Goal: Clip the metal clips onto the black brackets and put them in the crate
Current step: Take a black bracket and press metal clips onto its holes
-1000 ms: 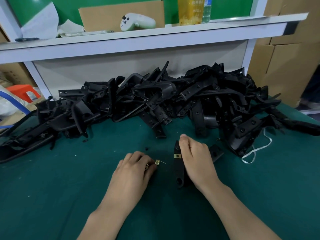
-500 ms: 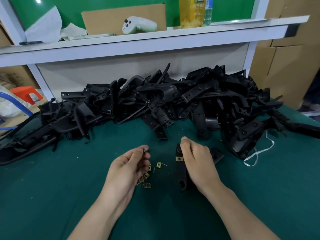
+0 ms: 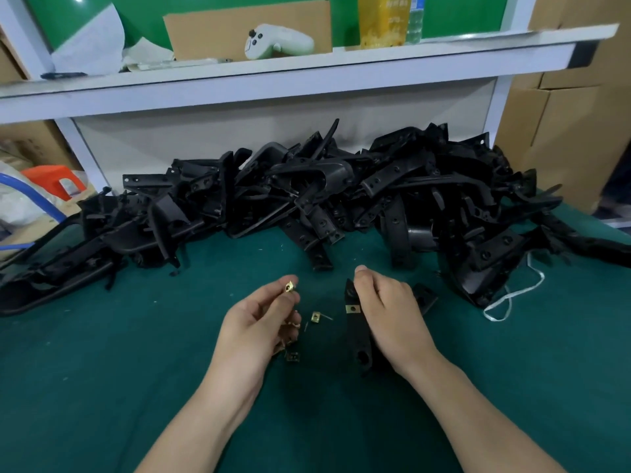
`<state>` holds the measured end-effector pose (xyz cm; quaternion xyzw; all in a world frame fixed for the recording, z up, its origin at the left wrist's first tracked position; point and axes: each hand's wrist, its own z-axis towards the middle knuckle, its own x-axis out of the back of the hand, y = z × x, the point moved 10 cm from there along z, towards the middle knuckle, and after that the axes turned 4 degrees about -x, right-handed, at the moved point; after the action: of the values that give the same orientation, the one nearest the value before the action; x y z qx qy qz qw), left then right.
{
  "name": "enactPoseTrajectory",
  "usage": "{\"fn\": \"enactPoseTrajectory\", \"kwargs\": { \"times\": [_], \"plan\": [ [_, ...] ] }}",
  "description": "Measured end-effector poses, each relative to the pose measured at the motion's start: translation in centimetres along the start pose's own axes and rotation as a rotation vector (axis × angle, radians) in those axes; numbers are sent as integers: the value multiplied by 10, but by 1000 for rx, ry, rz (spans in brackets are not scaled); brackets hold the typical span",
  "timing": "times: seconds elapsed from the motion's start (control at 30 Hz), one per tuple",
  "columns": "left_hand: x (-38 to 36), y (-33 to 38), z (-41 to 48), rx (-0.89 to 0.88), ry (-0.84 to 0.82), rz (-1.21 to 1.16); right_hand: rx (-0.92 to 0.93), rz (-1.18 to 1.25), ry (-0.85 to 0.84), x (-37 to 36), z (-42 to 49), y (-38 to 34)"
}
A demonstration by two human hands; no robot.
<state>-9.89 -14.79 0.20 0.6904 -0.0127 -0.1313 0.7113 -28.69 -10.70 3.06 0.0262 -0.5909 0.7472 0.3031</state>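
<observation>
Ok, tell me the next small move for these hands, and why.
Probably carry the metal clip pinched in the left hand across to the black bracket that the right hand holds on the green mat, and push it onto a free spot. The bracket shows only one fitted clip, and the pinched clip is raised off the mat, apart from the bracket.
</observation>
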Motion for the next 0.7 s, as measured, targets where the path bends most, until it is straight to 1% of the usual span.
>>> {"fn": "enactPoseTrajectory", "kwargs": {
  "times": [0.07, 0.17, 0.27, 0.53, 0.7],
  "plan": [
    [-2, 2, -2, 5, -5, -68, 3, -1, 0, 0, -1, -3],
    [-8, -8, -7, 69, -22, -202, 6, -35, -12, -2, -2, -3],
    [-18, -9, -11, 126, -89, -291, -10, 3, -24, -2, 0, -4],
    [-28, -22, -12, 223, -142, -344, 3, -50, -16, -4, 2, -2],
    [-30, -22, -13, 249, -179, -381, -14, -26, -31, -5, 3, -1]
  ]
}}
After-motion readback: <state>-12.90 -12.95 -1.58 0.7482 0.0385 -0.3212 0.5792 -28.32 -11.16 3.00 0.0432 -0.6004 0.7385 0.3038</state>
